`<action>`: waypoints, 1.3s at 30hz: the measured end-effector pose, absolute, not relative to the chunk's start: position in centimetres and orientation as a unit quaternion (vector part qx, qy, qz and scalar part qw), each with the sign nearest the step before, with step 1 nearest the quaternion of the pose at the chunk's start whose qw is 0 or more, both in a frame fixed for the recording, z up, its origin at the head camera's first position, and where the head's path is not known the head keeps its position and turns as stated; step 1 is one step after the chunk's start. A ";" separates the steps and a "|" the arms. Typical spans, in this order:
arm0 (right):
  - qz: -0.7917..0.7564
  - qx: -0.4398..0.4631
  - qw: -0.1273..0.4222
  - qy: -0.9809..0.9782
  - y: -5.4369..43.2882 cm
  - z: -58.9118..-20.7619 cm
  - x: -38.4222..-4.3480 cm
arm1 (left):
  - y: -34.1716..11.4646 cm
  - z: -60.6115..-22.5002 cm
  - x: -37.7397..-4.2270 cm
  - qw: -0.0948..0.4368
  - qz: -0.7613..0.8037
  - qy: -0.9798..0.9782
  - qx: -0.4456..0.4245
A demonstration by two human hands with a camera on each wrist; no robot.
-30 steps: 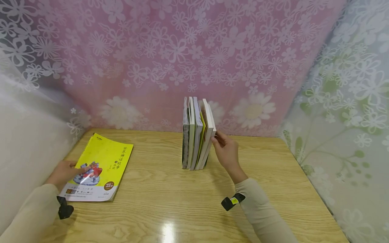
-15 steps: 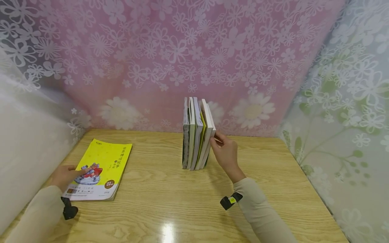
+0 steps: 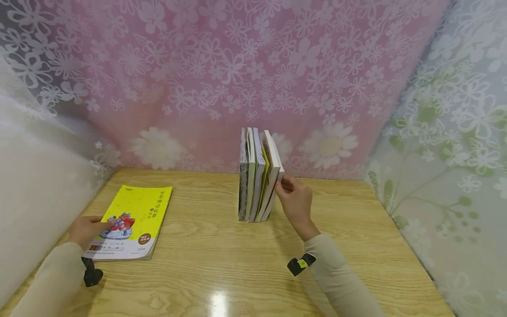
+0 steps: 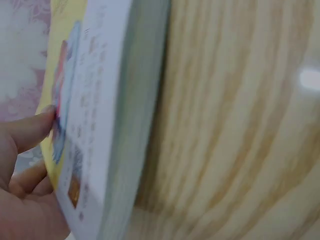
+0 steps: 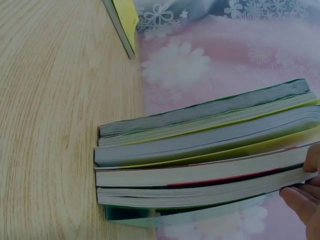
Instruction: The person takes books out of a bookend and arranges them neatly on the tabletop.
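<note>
My left hand (image 3: 84,231) holds a yellow paperback book (image 3: 146,207) at its left edge, the thumb lying on the cover picture. The book is over the left side of the table, its white lower band towards me. In the left wrist view, the thumb presses the cover while the other fingers are partly behind the book. Several books (image 3: 252,189) stand upright in a row, page edges facing me. At the right end of that row, my right hand (image 3: 297,200) pinches the top near corner of the outermost book (image 3: 274,196), which leans slightly right.
The wooden table (image 3: 198,273) runs back to a pink floral curtain (image 3: 222,88). Pale patterned sheets hang along the left and right sides. A bright light reflection lies near the front of the table.
The yellow book's far edge has come down towards me, and my left hand has shifted slightly right. At the row, the outermost book's top has tilted a little right with my right hand.
</note>
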State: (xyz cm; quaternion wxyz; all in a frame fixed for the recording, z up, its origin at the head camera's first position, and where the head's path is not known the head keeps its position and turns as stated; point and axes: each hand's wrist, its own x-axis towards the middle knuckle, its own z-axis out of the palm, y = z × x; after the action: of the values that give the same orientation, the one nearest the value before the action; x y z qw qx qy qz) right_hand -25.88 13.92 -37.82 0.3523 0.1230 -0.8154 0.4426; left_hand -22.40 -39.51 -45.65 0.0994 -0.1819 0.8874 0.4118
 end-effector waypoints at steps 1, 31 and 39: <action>0.440 0.123 0.353 -0.816 14.0 -37.8 -25.8 | -39.7 -45.6 -22.4 0.112 0.413 0.888 -0.167; 0.446 0.131 0.328 -0.823 12.8 -39.5 -24.5 | -39.0 -44.9 -22.0 0.044 0.400 0.892 -0.207; 0.457 0.114 0.323 -0.821 13.4 -39.4 -23.7 | -38.6 -44.1 -21.8 0.052 0.421 0.890 -0.167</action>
State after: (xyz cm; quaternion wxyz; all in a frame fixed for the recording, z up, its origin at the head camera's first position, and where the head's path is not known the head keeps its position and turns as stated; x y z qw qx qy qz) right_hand -23.67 13.36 -39.38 0.3230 0.1145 -0.8210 0.4567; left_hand -21.81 -38.62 -44.06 0.0521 -0.1666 0.8901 0.4210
